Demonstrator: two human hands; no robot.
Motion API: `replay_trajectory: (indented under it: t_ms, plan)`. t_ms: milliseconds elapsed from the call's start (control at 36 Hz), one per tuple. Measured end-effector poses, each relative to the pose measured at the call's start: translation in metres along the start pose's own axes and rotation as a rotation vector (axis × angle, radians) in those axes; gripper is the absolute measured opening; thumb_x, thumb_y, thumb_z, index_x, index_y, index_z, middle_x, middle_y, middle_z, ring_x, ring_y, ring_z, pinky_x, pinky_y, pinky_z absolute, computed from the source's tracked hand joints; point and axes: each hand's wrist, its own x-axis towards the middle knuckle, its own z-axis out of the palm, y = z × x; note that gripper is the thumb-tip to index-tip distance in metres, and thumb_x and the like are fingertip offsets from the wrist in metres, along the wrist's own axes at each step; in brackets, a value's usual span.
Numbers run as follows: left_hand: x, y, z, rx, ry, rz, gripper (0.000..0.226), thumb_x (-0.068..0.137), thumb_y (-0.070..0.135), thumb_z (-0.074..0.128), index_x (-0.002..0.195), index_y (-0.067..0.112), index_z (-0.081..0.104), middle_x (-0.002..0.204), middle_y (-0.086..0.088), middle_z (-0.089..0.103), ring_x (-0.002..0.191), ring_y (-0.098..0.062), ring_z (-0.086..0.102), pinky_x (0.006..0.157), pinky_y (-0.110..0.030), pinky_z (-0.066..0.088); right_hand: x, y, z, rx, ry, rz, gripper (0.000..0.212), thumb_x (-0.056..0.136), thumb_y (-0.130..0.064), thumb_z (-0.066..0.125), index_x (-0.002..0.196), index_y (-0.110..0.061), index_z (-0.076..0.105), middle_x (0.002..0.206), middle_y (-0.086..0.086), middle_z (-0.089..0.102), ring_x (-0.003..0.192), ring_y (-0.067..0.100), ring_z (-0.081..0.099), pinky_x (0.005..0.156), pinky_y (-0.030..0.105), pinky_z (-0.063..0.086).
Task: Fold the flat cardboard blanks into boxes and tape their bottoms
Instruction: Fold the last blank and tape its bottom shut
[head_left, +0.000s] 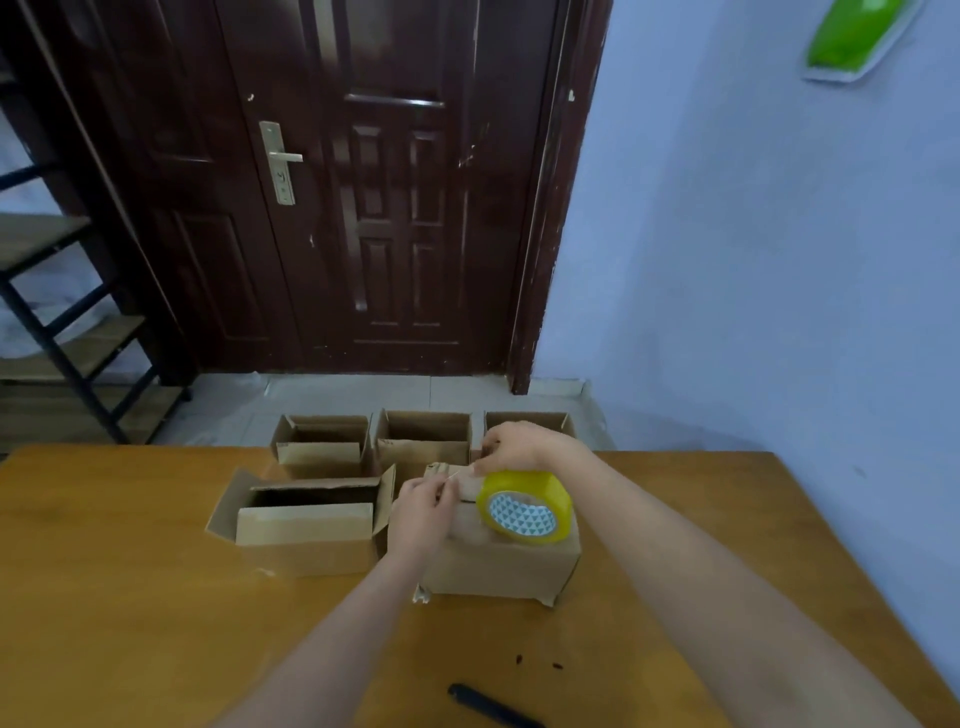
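Observation:
A closed cardboard box (498, 564) stands flaps-up on the wooden table (130, 597), right of centre. On its top leans a yellow tape roll (527, 508). My left hand (422, 512) rests on the box's left top edge and pinches a thin strip of clear tape. My right hand (514, 447) is at the box's far edge, just behind the roll, its fingers curled and pinching the other end of that strip. The strip itself is barely visible between the two hands.
An open folded box (306, 525) sits left of the closed one. Three more open boxes (319, 447) (423, 441) (535, 420) line the table's far edge. A black knife-like tool (491, 707) lies near the front edge. A dark door and a shelf stand behind.

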Motion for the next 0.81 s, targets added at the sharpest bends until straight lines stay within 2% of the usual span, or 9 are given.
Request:
replay_trajectory:
  t_ms: [111,222,333,417,500,583,667,722,806]
  plan:
    - [0.0,0.009,0.001,0.031,0.029,0.032,0.032,0.094,0.046,0.037,0.083,0.029,0.062,0.082,0.006,0.057,0.093,-0.023,0.059,0.083,-0.048,0.051,-0.02,0.015,0.008,0.197,0.244,-0.027,0.049,0.08,-0.058,0.063,0.109,-0.019,0.064,0.107,-0.002,0.064,0.094,0.013,0.059,0.086,0.037,0.053]
    - [-0.003,0.016,0.002,0.03,0.062,0.02,0.034,0.099,0.034,0.037,0.09,0.019,0.066,0.081,0.003,0.056,0.095,-0.025,0.059,0.087,-0.05,0.048,-0.038,0.029,0.014,0.29,0.417,-0.035,0.054,0.081,-0.064,0.055,0.117,-0.024,0.059,0.101,-0.006,0.062,0.092,0.01,0.058,0.082,0.031,0.052]
    - [-0.002,0.018,0.004,0.023,0.092,-0.018,0.039,0.1,0.037,0.034,0.086,0.019,0.066,0.076,0.003,0.058,0.091,-0.025,0.061,0.086,-0.049,0.049,-0.055,0.042,0.031,0.569,0.39,-0.117,0.068,0.08,-0.054,0.065,0.137,-0.026,0.04,0.108,-0.01,0.056,0.107,0.011,0.055,0.088,0.026,0.047]
    - [-0.001,0.021,0.004,-0.01,0.093,-0.044,0.039,0.1,0.037,0.034,0.076,0.022,0.061,0.072,0.001,0.061,0.084,-0.024,0.06,0.084,-0.05,0.049,-0.062,0.047,0.053,0.562,0.368,-0.155,0.09,0.069,-0.056,0.074,0.143,-0.03,0.029,0.126,-0.015,0.042,0.118,0.009,0.044,0.097,0.031,0.044]
    - [-0.001,0.025,0.001,-0.042,0.098,-0.045,0.043,0.1,0.04,0.035,0.069,0.022,0.057,0.065,0.002,0.058,0.075,-0.021,0.059,0.082,-0.046,0.05,-0.061,0.056,0.071,0.51,0.408,-0.147,0.078,0.073,-0.037,0.076,0.137,-0.033,0.032,0.129,-0.012,0.044,0.118,0.012,0.047,0.095,0.036,0.048]
    - [0.0,0.023,-0.003,-0.097,0.063,-0.043,0.044,0.097,0.047,0.038,0.068,0.022,0.06,0.062,0.004,0.059,0.067,-0.014,0.057,0.074,-0.038,0.049,-0.062,0.062,0.075,0.567,0.468,-0.101,0.055,0.082,-0.017,0.069,0.126,-0.03,0.038,0.114,-0.007,0.05,0.108,0.016,0.052,0.084,0.026,0.048]
    - [0.007,0.012,-0.004,-0.049,-0.02,-0.004,0.035,0.088,0.056,0.05,0.075,0.027,0.065,0.069,0.007,0.065,0.076,-0.01,0.061,0.088,-0.044,0.05,-0.061,0.065,0.069,0.6,0.527,-0.109,0.047,0.082,-0.004,0.064,0.114,-0.031,0.041,0.103,-0.004,0.054,0.097,0.016,0.055,0.071,0.016,0.043]
    - [0.01,0.008,-0.004,-0.045,-0.056,-0.003,0.026,0.084,0.054,0.059,0.075,0.031,0.065,0.072,0.009,0.066,0.08,-0.009,0.062,0.092,-0.046,0.048,-0.059,0.063,0.062,0.549,0.517,-0.129,0.048,0.079,-0.004,0.066,0.116,-0.028,0.046,0.104,-0.003,0.056,0.094,0.016,0.055,0.073,0.023,0.048]
    - [0.008,0.009,-0.008,-0.113,-0.083,-0.003,0.019,0.089,0.042,0.059,0.081,0.026,0.067,0.077,0.005,0.067,0.081,-0.011,0.063,0.084,-0.041,0.053,-0.056,0.06,0.055,0.44,0.48,-0.15,0.055,0.079,-0.008,0.068,0.127,-0.024,0.047,0.106,-0.006,0.056,0.095,0.015,0.056,0.078,0.033,0.053]
